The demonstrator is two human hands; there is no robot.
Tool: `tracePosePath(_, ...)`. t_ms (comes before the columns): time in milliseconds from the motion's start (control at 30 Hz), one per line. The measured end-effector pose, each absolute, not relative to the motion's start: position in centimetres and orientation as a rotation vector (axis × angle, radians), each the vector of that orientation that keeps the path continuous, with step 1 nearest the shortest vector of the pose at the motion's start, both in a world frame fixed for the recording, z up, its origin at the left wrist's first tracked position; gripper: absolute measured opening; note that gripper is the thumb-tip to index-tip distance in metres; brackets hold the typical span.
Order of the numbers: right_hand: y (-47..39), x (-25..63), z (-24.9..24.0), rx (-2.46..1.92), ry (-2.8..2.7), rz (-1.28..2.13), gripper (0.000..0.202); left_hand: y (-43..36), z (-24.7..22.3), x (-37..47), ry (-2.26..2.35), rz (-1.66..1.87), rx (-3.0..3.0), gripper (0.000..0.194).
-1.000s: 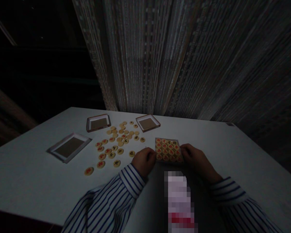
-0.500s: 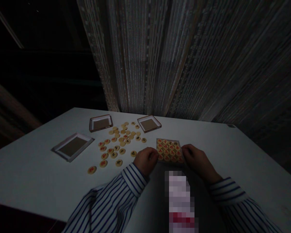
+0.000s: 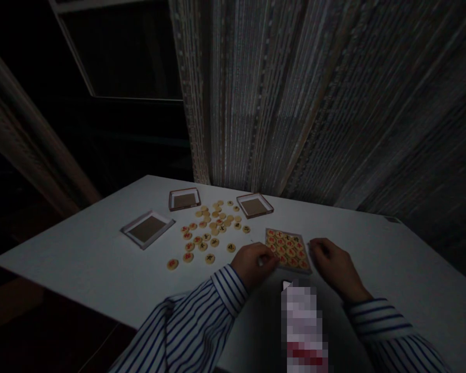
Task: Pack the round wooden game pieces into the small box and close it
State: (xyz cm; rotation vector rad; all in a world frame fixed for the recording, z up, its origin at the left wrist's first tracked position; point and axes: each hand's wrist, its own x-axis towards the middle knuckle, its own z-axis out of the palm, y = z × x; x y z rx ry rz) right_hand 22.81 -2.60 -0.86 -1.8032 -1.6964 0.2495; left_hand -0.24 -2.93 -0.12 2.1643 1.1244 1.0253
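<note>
By left hand [image 3: 255, 264], round discs [image 3: 290, 252]

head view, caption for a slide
Left hand and right hand flank a filled tray near loose round pieces and three empty trays

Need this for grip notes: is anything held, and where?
Can't tell: the left hand overlaps the xiangqi tray at its near-left corner; the right hand is beside it.

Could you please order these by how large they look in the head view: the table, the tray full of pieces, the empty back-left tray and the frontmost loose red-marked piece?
1. Table
2. Tray full of pieces
3. Empty back-left tray
4. Frontmost loose red-marked piece
</note>
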Motion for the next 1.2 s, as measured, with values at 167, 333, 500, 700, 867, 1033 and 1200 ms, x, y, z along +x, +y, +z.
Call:
tracePosePath(167, -2.4, 23.1, -0.2, -1.768, -1.63, 0.219, 0.033, -4.6, 1.2, -1.4, 1.063, 0.872, 2.281, 0.01)
tracePosePath(333, -2.6, 22.9, 1.0, -1.731, -1.604, 0.233, 0.034, -5.5, 2.9, -3.8, 1.04, 0.889, 2.295, 0.012)
tracePosePath(500, -3.1, 21.9, 2.1, -1.66, -1.726, 0.194, 0.034, -5.8, 4.2, -8.7, 1.132, 0.909, 2.234, 0.016)
tracePosePath(700, -3.2, 19.4, 3.4, -1.647, -1.856, 0.234, 0.036, -5.1, 3.6, -16.3, 1.44, 1.023, 2.063, 0.021)
tracePosePath(867, -1.9, 16.6, 4.1, -1.563, -2.039, 0.25, 0.035, -3.7, 3.1, -19.8, 1.659, 1.074, 1.963, 0.026)
tracePosePath(1033, -0.4, 13.9, 4.2, -1.456, -2.228, 0.22, 0.033, -0.7, 3.8, -20.8, 1.706, 1.136, 1.985, 0.028)
tracePosePath(1200, 0.5, 11.8, 4.8, -1.449, -2.353, 0.186, 0.031, 3.2, 4.3, -19.8, 1.651, 1.203, 1.913, 0.029)
